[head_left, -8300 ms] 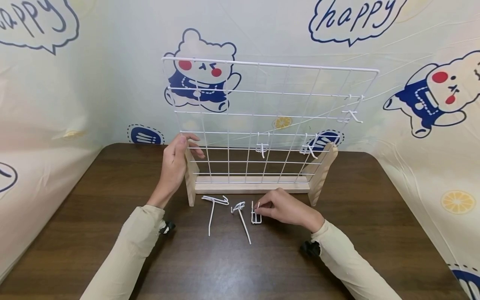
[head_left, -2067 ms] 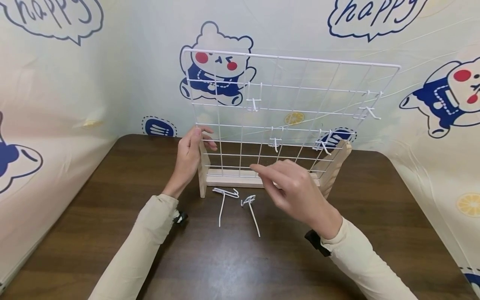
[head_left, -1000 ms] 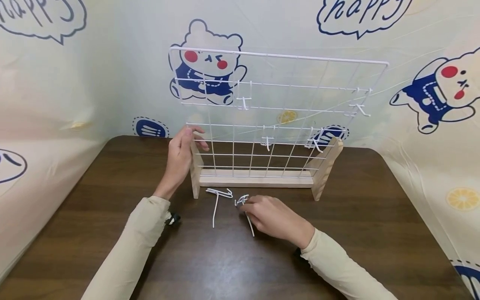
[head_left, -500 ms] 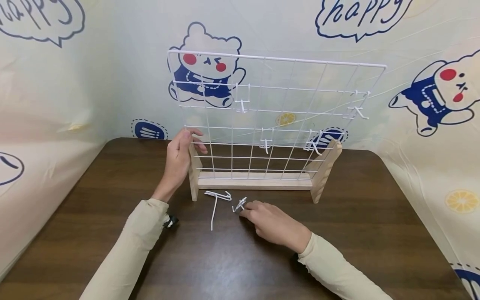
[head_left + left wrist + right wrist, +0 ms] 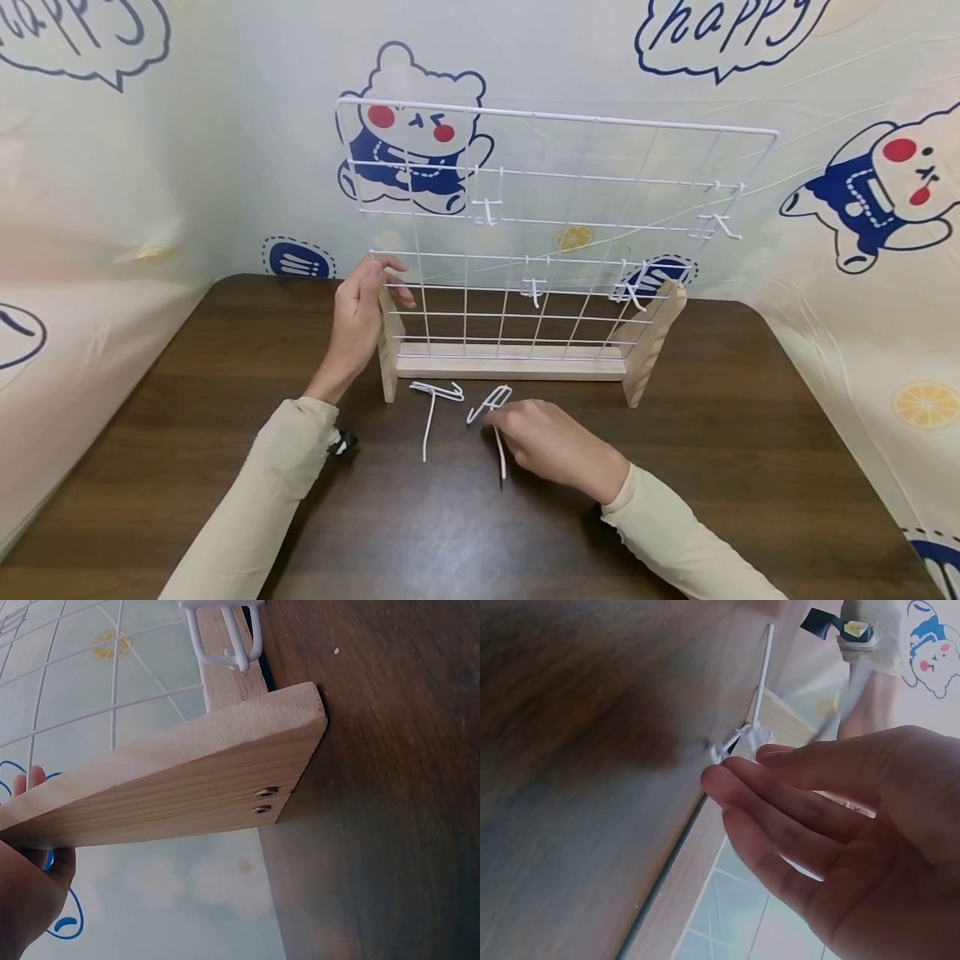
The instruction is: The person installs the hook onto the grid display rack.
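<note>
My left hand [image 5: 358, 321] grips the left wooden upright [image 5: 388, 358] of a stand, thumb in front and fingers behind. The upright fills the middle of the left wrist view, with part of the hand at its far end. With thumb and fingertips, my right hand [image 5: 558, 446] pinches a white wire hook [image 5: 500, 457] low over the table in front of the stand. The hook's prong points toward me, its tip just above its shadow. A second white wire hook [image 5: 428, 423] lies on the table to the left. In the right wrist view, the curled fingers [image 5: 757, 802] partly hide the hooks.
A white wire grid panel [image 5: 558, 116] leans back in the stand, above its wooden base bar [image 5: 510, 367]. Several hooks hang on it, including an upper left hook [image 5: 487, 213] and a lower right hook [image 5: 632, 293]. Patterned cloth surrounds the brown table [image 5: 420, 533].
A hook from the table now hangs on the grid's upper left. My right hand has come down to another hook, pinched it and turned it. The left hand keeps its grip on the upright.
</note>
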`<state>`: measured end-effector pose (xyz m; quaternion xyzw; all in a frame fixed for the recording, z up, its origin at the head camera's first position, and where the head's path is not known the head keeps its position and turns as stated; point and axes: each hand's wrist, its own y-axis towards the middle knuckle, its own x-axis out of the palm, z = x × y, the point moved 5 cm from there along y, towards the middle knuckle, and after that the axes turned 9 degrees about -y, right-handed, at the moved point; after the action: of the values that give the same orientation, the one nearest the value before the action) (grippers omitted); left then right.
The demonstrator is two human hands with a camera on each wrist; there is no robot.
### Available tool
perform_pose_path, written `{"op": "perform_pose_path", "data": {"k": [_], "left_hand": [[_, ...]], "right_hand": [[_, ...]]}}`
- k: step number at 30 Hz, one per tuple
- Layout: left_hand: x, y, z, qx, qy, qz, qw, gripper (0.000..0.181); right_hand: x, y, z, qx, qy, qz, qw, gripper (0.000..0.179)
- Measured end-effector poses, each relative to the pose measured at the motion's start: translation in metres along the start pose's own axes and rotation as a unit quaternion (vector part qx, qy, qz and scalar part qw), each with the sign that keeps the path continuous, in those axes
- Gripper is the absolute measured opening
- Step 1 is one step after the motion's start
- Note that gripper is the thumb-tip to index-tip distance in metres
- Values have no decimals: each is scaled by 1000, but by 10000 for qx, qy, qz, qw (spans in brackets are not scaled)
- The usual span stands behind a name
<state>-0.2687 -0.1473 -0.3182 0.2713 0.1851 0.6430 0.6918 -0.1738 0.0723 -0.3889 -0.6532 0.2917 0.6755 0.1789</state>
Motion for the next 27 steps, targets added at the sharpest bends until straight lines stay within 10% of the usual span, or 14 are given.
{"op": "perform_pose_path", "data": {"k": [27], "left_hand": [[-10,1,-28,9,-54,79,10000,35]], "right_hand": [[-6,1,12,130,973,-132,9951,14]]}}
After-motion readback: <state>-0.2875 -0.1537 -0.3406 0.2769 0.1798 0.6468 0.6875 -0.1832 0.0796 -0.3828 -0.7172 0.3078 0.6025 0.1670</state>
